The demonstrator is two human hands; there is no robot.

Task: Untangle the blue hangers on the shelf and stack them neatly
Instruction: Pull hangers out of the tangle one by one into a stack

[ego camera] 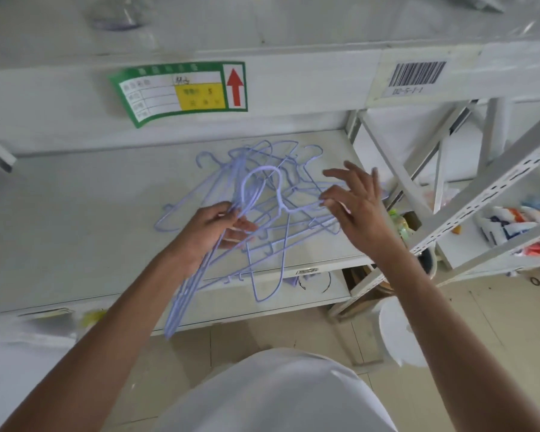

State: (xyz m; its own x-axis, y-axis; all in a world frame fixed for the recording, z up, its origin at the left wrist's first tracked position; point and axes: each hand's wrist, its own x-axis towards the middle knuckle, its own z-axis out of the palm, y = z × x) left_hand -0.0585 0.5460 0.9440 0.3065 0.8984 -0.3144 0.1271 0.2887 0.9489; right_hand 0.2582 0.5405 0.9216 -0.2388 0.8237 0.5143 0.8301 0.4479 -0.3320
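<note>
A tangle of pale blue wire hangers lies on the white shelf. My left hand is shut on a bunch of several hangers near their necks; their long bars slant down past the shelf's front edge. One more hanger with a wide loop hangs between my hands. My right hand pinches its shoulder wire with thumb and fingertip, the other fingers spread above the pile.
A green and yellow label and a barcode tag sit on the shelf beam above. A slanted white metal upright crosses at the right, with packaged goods behind. A white bucket stands on the tiled floor.
</note>
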